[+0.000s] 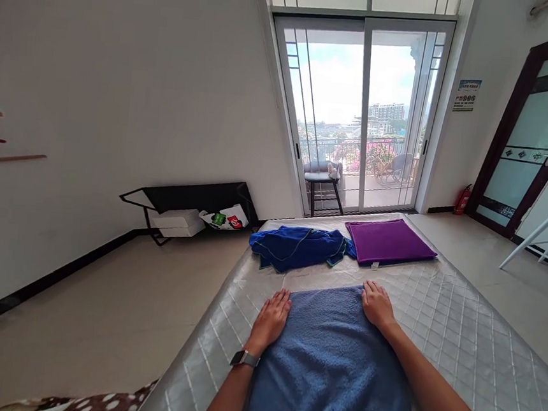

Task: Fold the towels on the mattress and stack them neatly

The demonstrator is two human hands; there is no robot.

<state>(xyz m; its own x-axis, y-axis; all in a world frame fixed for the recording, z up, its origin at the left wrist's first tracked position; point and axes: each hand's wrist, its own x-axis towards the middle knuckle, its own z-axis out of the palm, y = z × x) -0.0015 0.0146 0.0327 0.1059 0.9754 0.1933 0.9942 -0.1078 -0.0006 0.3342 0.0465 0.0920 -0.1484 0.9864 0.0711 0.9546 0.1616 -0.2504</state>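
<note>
The blue-grey towel (325,357) lay on the quilted silver mattress (467,350) in front of the person, rippled across its middle and near half. The left hand (270,318) rested on its far left edge and the right hand (378,307) on its far right corner, the fingers of both extended and close together, laid flat with no visible pinch. Such pressing could let the towel slip, since the cover looked smooth and shiny. Uneven pressure might skew its edges, and pushing inward could deepen the ripples instead of flattening them. A far push risked bunching it against the crumpled dark blue cloth (294,249) or the flat purple cloth (393,240), both near the mattress's far end.
</note>
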